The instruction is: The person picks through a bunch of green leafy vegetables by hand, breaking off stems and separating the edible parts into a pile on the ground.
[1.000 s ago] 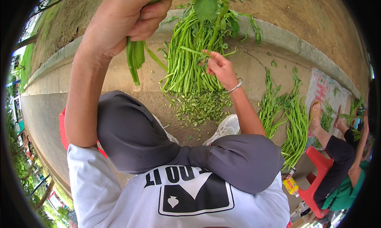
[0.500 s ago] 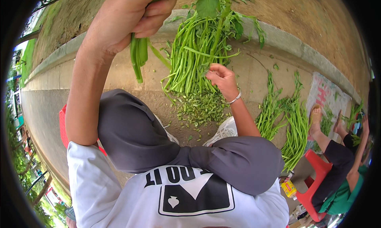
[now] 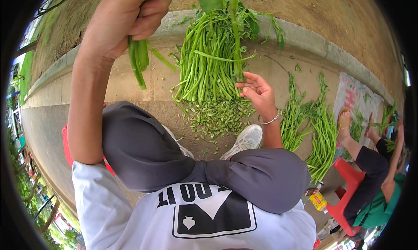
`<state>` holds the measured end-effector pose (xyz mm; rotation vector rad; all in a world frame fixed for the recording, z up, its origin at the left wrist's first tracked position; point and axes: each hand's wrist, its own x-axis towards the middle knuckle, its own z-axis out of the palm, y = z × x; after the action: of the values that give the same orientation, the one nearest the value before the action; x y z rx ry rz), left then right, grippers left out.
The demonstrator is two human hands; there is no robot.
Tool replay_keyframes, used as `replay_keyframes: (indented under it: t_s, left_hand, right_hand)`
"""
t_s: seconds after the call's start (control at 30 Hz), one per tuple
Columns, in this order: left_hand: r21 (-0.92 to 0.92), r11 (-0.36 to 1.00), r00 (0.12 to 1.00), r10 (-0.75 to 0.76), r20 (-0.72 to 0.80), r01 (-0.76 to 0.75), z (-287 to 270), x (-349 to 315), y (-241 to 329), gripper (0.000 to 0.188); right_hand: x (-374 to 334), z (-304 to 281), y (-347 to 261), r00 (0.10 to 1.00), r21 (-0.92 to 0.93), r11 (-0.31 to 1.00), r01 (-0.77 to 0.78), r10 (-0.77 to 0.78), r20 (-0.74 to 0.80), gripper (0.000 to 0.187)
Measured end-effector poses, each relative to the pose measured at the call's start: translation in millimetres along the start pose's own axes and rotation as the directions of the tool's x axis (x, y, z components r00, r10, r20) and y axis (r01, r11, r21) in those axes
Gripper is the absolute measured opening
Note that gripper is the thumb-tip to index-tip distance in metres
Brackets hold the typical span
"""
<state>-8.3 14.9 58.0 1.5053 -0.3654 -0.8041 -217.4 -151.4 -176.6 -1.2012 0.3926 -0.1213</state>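
left hand (image 3: 124, 21): closed on green stems (image 3: 139, 60) | right hand (image 3: 259, 93): open, touching stem pile (image 3: 209, 67)

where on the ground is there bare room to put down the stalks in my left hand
Bare pavement lies left of the big pile of green stalks, under your left hand, toward the curb. A narrower strip runs between your right hand and the second pile. Crowded: the trimmed bits before your shoes.

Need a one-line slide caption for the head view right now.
Left hand grips cut green stems; right hand reaches to the stem pile on the pavement.
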Motion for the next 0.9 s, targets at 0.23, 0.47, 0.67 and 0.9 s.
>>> replay_keyframes:
  t_s: [0.23, 0.47, 0.67, 0.9]
  left_hand:
    - [0.06, 0.997, 0.998, 0.051, -0.023, -0.05, 0, 2, -2, 0.022]
    - [0.027, 0.999, 0.999, 0.045, -0.015, -0.044, -4, 1, 2, 0.022]
    - [0.063, 0.996, 0.998, 0.066, -0.011, -0.066, -1, 1, 1, 0.022]
    - [0.012, 1.0, 1.0, 0.026, -0.004, -0.026, 7, -4, 11, 0.022]
  right_hand:
    - [-4, -3, -2, 0.999, -0.138, 0.99, -0.026, 0.022, -0.028, 0.035]
    - [-1, -10, 8, 0.998, -0.277, 0.961, -0.019, 0.004, -0.056, 0.026]
    - [-3, -3, -1, 0.998, -0.193, 0.981, -0.005, -0.008, -0.066, 0.02]
    - [-4, 0, 1, 0.989, -0.137, 0.991, 0.007, -0.027, -0.145, 0.015]
